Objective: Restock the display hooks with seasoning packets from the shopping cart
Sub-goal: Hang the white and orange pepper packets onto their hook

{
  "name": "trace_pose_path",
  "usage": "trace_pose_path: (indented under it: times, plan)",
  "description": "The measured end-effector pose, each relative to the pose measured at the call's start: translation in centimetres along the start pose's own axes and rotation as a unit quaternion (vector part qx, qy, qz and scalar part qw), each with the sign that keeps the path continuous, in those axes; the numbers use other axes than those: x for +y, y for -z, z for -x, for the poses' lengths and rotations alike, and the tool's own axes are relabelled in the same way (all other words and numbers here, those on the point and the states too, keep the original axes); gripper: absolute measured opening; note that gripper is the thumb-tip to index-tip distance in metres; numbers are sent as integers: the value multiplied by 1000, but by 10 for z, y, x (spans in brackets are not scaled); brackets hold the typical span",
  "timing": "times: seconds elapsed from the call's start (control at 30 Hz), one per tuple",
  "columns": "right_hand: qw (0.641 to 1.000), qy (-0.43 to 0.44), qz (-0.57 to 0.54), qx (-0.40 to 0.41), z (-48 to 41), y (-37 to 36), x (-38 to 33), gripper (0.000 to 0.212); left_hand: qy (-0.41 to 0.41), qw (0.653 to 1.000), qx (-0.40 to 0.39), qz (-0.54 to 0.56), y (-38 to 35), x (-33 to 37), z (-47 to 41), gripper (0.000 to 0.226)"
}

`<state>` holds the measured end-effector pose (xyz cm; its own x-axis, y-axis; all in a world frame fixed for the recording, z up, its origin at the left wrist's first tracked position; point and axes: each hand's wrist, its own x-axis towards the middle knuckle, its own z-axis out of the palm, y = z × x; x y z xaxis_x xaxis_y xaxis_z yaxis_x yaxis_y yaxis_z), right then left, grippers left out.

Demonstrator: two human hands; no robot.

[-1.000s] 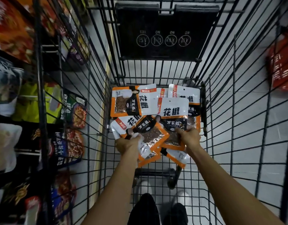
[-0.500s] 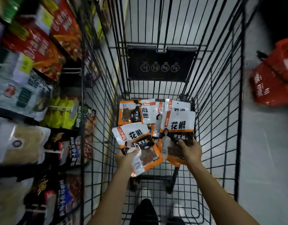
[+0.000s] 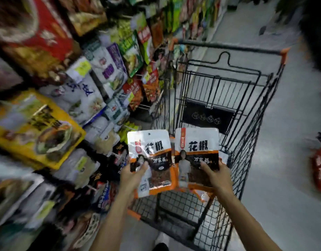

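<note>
My left hand [image 3: 132, 176] grips a white, orange and black seasoning packet [image 3: 150, 156] by its lower left part, thumb on the front. My right hand [image 3: 217, 176] grips a matching seasoning packet [image 3: 196, 151] at its lower right, and further packets show behind it. Both packets are held upright, side by side, above the near end of the black wire shopping cart [image 3: 228, 98]. The packets hide the cart's contents. The display wall of hanging packets [image 3: 105, 73] rises on my left.
Blurred bags fill the shelving on the left, among them a yellow bag [image 3: 35, 127] and white bags [image 3: 80, 91]. A red shopping basket [image 3: 320, 167] sits on the grey floor at the right. The aisle floor [image 3: 282, 142] runs past the cart's right side.
Both hands have lifted their packets up out of the cart. My view has swung up and left, so the display wall now fills the left half.
</note>
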<state>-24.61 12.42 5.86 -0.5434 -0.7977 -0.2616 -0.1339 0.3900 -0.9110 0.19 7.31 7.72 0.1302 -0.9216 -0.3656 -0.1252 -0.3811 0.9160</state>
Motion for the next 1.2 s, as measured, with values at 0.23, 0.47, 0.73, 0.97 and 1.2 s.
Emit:
trace_pose_path:
  times: [0.23, 0.47, 0.73, 0.97, 1.2]
  plan:
    - [979, 149, -21, -139, 78, -21, -98, 17, -108, 984, 131, 50, 122, 55, 110, 40]
    - [906, 242, -85, -336, 195, -77, -183, 7, -177, 949, 252, 73, 249, 76, 249, 45]
    - [819, 329, -99, -459, 393, -145, -220, 12, -207, 883, 411, 96, 395, 31, 426, 30]
    - [771, 316, -102, -544, 575, -191, -194, 7, -190, 850, 482, 90, 506, -28, 582, 76]
    - [730, 304, -91, -606, 706, -228, -190, 14, -177, 805, 555, 114, 588, -69, 675, 45]
